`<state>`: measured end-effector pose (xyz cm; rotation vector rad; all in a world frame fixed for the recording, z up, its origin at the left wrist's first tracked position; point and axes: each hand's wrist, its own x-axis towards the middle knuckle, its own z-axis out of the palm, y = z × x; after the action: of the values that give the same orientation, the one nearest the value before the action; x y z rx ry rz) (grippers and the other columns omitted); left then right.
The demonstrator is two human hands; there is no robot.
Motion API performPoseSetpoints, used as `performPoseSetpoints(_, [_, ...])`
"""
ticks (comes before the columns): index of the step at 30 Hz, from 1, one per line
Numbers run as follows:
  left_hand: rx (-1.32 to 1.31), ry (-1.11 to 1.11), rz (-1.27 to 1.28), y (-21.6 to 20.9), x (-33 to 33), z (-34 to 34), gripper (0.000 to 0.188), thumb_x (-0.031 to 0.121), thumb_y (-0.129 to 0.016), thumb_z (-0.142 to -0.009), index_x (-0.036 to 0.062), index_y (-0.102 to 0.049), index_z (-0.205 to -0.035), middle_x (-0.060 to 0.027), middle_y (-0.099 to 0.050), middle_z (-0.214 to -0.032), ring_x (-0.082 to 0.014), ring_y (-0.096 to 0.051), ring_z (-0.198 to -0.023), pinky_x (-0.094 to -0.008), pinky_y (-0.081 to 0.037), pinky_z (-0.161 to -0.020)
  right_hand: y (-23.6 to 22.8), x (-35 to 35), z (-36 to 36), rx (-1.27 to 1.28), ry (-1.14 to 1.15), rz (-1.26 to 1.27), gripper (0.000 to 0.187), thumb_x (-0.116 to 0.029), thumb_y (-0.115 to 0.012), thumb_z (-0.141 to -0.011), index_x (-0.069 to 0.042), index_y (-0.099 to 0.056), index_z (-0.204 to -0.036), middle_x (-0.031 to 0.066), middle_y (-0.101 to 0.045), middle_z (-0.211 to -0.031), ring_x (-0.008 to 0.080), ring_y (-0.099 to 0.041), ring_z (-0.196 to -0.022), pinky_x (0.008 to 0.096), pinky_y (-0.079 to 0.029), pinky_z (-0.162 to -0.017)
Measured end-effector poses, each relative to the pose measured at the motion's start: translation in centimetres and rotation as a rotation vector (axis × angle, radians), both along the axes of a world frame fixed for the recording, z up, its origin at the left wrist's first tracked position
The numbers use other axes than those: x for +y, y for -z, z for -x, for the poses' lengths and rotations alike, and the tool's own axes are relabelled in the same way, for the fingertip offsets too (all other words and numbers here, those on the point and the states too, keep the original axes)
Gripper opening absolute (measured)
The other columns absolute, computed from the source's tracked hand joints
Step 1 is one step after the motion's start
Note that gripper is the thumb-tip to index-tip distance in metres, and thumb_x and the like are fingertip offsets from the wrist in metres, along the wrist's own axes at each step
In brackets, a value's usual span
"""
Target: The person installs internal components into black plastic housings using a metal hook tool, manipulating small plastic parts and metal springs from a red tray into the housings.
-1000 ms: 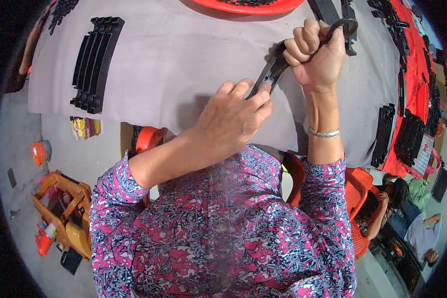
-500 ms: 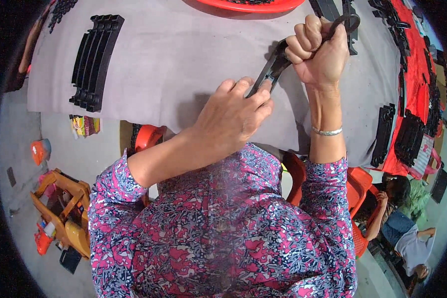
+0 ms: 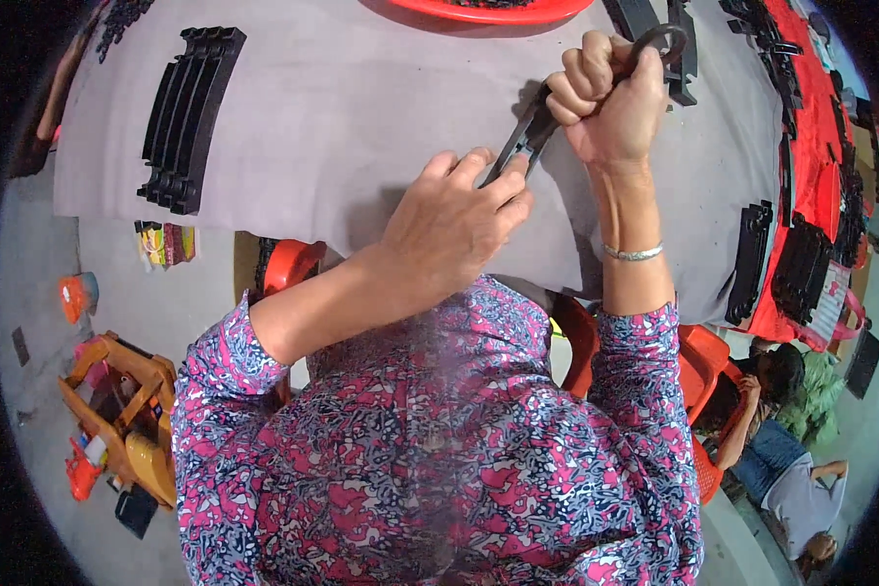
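My right hand (image 3: 615, 103), closed in a fist, grips a dark tool with a looped end (image 3: 666, 37) that sticks out past the thumb. From under that fist a long black plastic piece (image 3: 523, 137) slants down toward my left hand (image 3: 459, 215). The left fingers are closed on its lower end. Whether the tool and the piece are joined is hidden by my right fist. Both hands are above the grey cloth-covered table (image 3: 293, 137). At the left of the cloth lies a stack of long black ribbed plastic parts (image 3: 190, 117).
A red basin (image 3: 498, 14) with small black pieces stands at the far edge. More black parts (image 3: 682, 63) lie beyond my right hand. A red cloth (image 3: 818, 176) at the right bears several black parts. Wooden stool (image 3: 117, 410) stands lower left; people (image 3: 796, 488) are lower right.
My right hand has shifted slightly left with the looped tool. The black piece has moved a little left with it, and the left hand has barely moved.
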<state>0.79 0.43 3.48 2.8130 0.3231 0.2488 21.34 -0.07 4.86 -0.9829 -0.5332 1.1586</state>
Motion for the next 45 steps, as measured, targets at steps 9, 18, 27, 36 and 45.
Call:
performPoseSetpoints(9, [-0.239,-0.155,0.182,0.2,-0.3,0.7,0.049,0.009,-0.072,-0.073,0.0081,-0.059,-0.12,-0.0136,-0.056,-0.118,-0.0319,-0.058,-0.106,-0.0426,-0.05,-0.085,-4.6,-1.0,-1.9,0.109,0.098,-0.137,0.051,-0.051,-0.032,-0.099,-0.012,-0.04,-0.069,-0.0048,-0.023,-0.057,0.0083,-0.02,-0.049,0.0242,-0.017,-0.043])
performPoseSetpoints(18, [-0.301,-0.331,0.29,1.4,-0.6,1.3,0.053,0.005,-0.061,-0.072,-0.0022,-0.048,-0.123,-0.0137,-0.055,-0.093,-0.0338,-0.059,-0.09,-0.0439,-0.053,-0.073,-0.6,-5.2,0.0,-0.505,0.214,0.447,0.019,-0.025,-0.053,-0.1,-0.007,-0.058,-0.1,-0.0053,-0.039,-0.064,0.0044,-0.036,-0.054,0.021,-0.028,-0.047])
performPoseSetpoints(27, [-0.45,-0.506,0.118,1.4,4.7,10.8,0.059,0.009,-0.062,-0.077,-0.0002,-0.048,-0.134,-0.0227,-0.057,-0.113,-0.0391,-0.057,-0.104,-0.0485,-0.049,-0.088,4.3,-4.4,-2.2,-0.691,0.267,0.283,0.017,-0.017,-0.06,-0.096,-0.007,-0.059,-0.082,-0.001,-0.056,-0.071,0.0065,-0.049,-0.061,0.0224,-0.038,-0.057])
performPoseSetpoints(36, [-0.256,-0.895,-0.351,2.1,10.1,15.2,0.06,0.013,-0.065,-0.074,0.0007,-0.05,-0.131,-0.014,-0.053,-0.1,-0.0308,-0.052,-0.092,-0.0427,-0.04,-0.08,5.1,-3.8,-1.2,-1.002,0.31,0.373,0.02,-0.017,-0.062,-0.092,0.001,-0.061,-0.085,-0.0005,-0.054,-0.071,0.0078,-0.045,-0.065,0.0252,-0.038,-0.06])
performPoseSetpoints(45, [-0.383,-1.068,-0.346,2.5,10.1,16.1,0.103,0.037,-0.085,-0.06,0.0048,-0.035,-0.143,-0.0202,-0.041,-0.129,-0.0393,-0.04,-0.12,-0.0537,-0.032,-0.1,5.8,-3.9,-1.4,-1.11,0.324,0.377,0.026,-0.024,-0.06,-0.094,0.002,-0.06,-0.088,0.0032,-0.053,-0.069,0.0107,-0.046,-0.067,0.0288,-0.04,-0.061])
